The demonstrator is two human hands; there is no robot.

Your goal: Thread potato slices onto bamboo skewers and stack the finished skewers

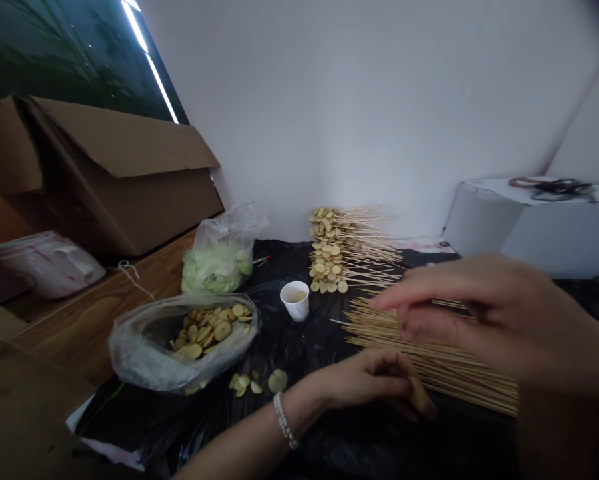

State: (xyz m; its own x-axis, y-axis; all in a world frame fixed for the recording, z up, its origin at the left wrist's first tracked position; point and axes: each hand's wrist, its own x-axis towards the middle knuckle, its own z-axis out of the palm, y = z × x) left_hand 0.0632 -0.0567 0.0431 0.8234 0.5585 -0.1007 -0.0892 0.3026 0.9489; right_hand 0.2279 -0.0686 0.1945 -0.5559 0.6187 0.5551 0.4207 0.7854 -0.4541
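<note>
My left hand [379, 381], wearing a beaded bracelet [284, 421] at the wrist, is closed low over the black plastic sheet. Its fingers hold a tan potato slice [421, 399], seen nearly edge-on. Higher and closer to the camera is my right hand [499, 317], blurred, with thumb and forefinger drawn together; whatever they may hold is too smeared to make out. Beneath it lies a spread of bare bamboo skewers [459, 373], partly covered by both hands. Beyond them, potato slices threaded on skewers [328, 257] are stacked against the wall, sticks pointing right.
An open plastic bag of potato slices [204, 330] sits left, with loose slices [244, 383] beside it. Behind it stands a bag of pale green vegetable [216, 263]. A paper cup [295, 300] is mid-table. A cardboard box [129, 193] and white box [504, 220] flank the area.
</note>
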